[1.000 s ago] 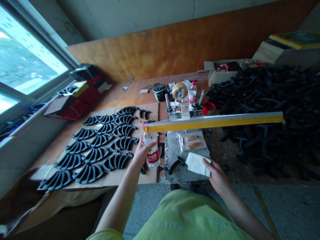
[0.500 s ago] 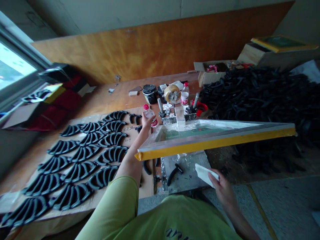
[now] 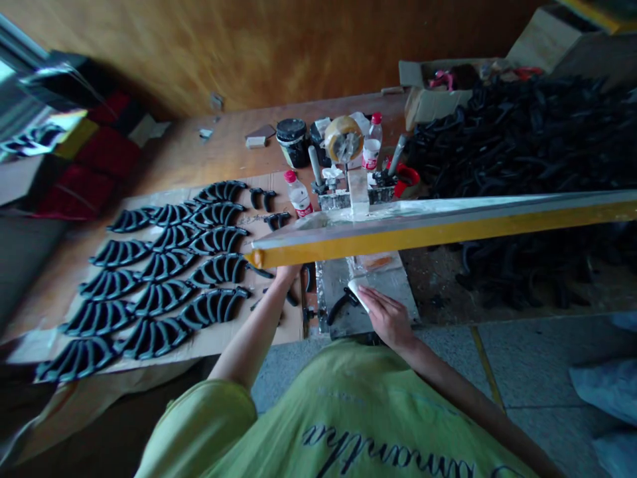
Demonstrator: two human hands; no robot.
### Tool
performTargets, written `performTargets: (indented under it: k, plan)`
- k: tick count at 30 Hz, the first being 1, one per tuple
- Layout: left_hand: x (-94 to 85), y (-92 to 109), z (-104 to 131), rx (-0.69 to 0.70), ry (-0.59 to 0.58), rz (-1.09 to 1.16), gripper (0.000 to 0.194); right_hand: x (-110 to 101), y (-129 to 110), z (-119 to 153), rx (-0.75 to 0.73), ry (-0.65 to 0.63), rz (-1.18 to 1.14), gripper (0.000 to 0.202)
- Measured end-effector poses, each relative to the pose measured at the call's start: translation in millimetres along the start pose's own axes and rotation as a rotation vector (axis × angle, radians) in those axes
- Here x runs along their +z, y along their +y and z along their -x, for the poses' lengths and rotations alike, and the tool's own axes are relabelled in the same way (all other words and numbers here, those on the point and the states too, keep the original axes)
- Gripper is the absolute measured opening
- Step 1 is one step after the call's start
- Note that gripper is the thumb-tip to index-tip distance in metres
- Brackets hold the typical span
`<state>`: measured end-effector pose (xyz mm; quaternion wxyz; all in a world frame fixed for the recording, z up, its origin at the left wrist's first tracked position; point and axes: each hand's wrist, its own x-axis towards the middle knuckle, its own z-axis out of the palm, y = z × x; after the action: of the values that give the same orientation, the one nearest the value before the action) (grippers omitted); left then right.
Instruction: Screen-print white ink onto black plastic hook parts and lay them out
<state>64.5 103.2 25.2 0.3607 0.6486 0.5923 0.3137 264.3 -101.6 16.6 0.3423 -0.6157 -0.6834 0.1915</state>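
My right hand (image 3: 385, 313) is closed on a folded white cloth (image 3: 359, 293), or thick paper, and presses it at the top end of a curved black handle (image 3: 337, 312). That handle lies on a grey metal plate (image 3: 398, 292). Above the plate, a screen-printing frame (image 3: 423, 234) with a yellow front edge tilts upward. My left hand (image 3: 287, 271) reaches under the frame's left corner; its fingers are hidden there. Behind that corner stands a clear bottle (image 3: 300, 196) with a red cap, with no hand on it.
Rows of black curved handles (image 3: 162, 338) lie on cardboard (image 3: 279, 332) at left. A big heap of black handles (image 3: 522, 139) fills the right side. At the back are a paint tub (image 3: 292, 143), a tape roll (image 3: 343, 141), another red-capped bottle (image 3: 373, 136) and an open carton (image 3: 438, 106).
My left hand has let go of the bottle and come back under the frame. The right hand has moved left, bringing the white cloth onto the black handle. My view has tilted down.
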Motion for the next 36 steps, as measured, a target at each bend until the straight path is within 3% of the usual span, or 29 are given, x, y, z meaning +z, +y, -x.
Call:
performTargets:
  k: [1, 3, 4, 6, 8, 16, 25, 31, 34, 36]
  plan:
    - [-0.1, -4.0, 23.8, 0.009, -0.058, -0.042, 0.025, 6.4, 1.3, -3.2, -0.042, -0.034, 0.018, 0.049]
    - [3.5, -10.2, 72.8, 0.112, -0.319, -0.268, 0.024, 19.3, 4.9, -7.7, -0.111, -0.095, 0.064, 0.049]
    - [7.1, -12.0, 95.2, 0.14, -0.394, -0.352, 0.029, 25.4, 7.0, -9.1, -0.14, -0.121, 0.095, 0.049]
    - [16.4, -13.2, 129.7, 0.183, -0.452, -0.538, 0.036, 36.0, 11.2, -10.1, -0.184, -0.165, 0.164, 0.05]
    - [25.7, -12.3, 147.7, 0.194, -0.452, -0.693, 0.034, 42.4, 15.1, -7.9, -0.212, -0.202, 0.229, 0.051]
    - [35.1, -11.4, 148.4, 0.198, -0.446, -0.81, 0.027, 28.4, 28.7, 25.4, -0.221, -0.246, 0.249, 0.054]
    - [33.5, -12.3, 149.1, 0.196, -0.47, -0.797, 0.026, 39.8, 21.4, 1.7, -0.18, -0.253, 0.228, 0.052]
    - [35.6, -16.8, 152.0, 0.169, -0.442, -0.774, 0.031, -6.0, 16.9, 29.9, -0.097, -0.36, 0.218, 0.047]
    - [36.9, -19.8, 153.4, 0.173, -0.415, -0.775, 0.032, -28.7, 8.4, 30.4, 0.051, -0.303, 0.193, 0.043]
    - [37.3, -20.5, 153.7, 0.172, -0.406, -0.776, 0.031, -32.8, 4.3, 19.5, 0.135, -0.236, 0.133, 0.037]
